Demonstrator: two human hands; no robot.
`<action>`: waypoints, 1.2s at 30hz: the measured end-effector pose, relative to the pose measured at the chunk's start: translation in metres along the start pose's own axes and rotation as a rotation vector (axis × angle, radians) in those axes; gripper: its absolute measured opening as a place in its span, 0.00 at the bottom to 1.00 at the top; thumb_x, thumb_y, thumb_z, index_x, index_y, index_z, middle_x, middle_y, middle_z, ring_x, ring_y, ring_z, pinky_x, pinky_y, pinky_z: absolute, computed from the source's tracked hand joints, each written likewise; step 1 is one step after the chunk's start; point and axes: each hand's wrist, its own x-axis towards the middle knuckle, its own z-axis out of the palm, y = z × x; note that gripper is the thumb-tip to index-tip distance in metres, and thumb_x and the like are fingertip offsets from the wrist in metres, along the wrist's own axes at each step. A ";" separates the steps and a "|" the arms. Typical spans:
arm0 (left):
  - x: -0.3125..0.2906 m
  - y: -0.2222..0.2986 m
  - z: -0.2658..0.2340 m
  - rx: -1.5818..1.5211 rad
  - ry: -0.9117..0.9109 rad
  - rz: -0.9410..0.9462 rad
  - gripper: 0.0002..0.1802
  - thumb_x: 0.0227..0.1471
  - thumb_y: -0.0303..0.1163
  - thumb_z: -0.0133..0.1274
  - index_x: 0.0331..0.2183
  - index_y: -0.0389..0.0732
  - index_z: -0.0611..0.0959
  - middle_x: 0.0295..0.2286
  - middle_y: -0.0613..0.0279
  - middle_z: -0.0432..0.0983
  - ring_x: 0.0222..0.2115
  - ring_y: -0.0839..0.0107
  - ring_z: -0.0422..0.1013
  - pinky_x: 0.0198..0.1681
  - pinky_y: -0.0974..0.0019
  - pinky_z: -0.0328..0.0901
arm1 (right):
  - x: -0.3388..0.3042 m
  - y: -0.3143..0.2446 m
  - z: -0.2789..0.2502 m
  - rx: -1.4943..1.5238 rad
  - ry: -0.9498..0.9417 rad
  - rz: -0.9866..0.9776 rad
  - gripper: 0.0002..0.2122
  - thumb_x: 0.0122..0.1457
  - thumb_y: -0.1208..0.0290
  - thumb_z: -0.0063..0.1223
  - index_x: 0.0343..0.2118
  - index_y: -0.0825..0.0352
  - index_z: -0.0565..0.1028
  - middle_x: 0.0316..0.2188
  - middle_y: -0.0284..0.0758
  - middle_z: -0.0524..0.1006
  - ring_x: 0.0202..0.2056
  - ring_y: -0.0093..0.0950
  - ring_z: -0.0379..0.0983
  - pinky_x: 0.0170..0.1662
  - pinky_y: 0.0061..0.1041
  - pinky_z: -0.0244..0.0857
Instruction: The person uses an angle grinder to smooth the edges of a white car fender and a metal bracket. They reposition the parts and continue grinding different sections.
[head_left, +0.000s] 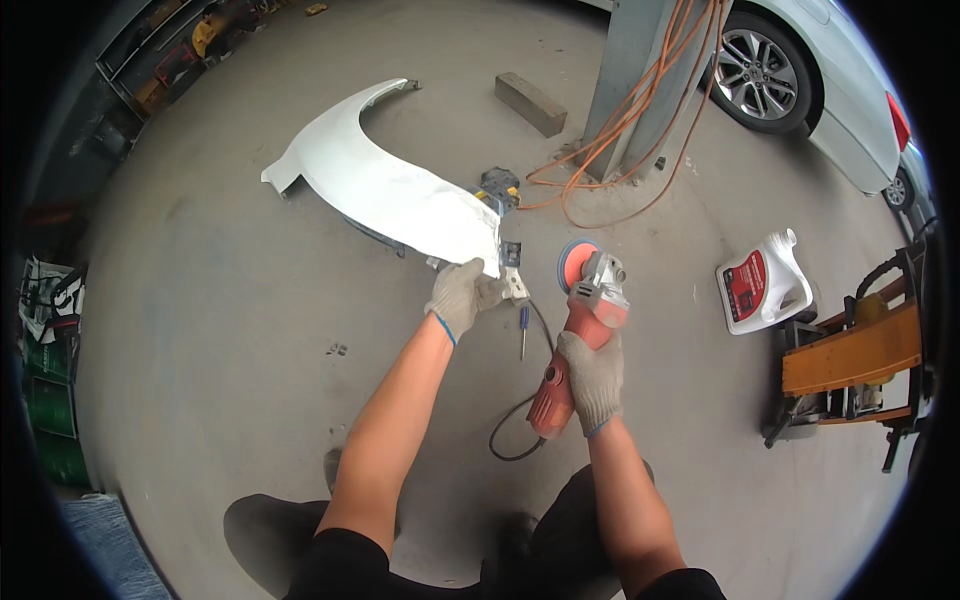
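A white car fender (385, 180) lies ahead of me on the grey floor, its curved arch to the far side. My left hand (460, 297), in a pale knitted glove, grips the fender's near corner by a metal bracket (515, 283). Gloved as well, my right hand (594, 375) is wrapped round the body of a red angle grinder (553, 400). Its round reddish-orange disc (577, 262) faces left, apart from the fender. Between my hands a screwdriver (524, 330) with a blue handle rests on the floor, close to the grinder's dark cord (500, 430).
Beyond the fender lies a rectangular block (530, 103). Orange cable (640, 110) hangs down a grey pillar (620, 75) and loops on the floor. A white jug (765, 282) and an orange-framed piece of equipment (850, 352) stand at right. A light-coloured car (850, 110) is parked behind.
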 end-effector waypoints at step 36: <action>0.047 -0.112 -0.004 0.280 -0.031 -0.227 0.14 0.56 0.33 0.56 0.44 0.43 0.79 0.39 0.63 0.77 0.38 0.65 0.75 0.41 0.56 0.72 | -0.014 -0.011 -0.023 0.139 0.107 0.051 0.27 0.51 0.65 0.62 0.53 0.72 0.71 0.41 0.40 0.78 0.39 0.31 0.78 0.44 0.31 0.74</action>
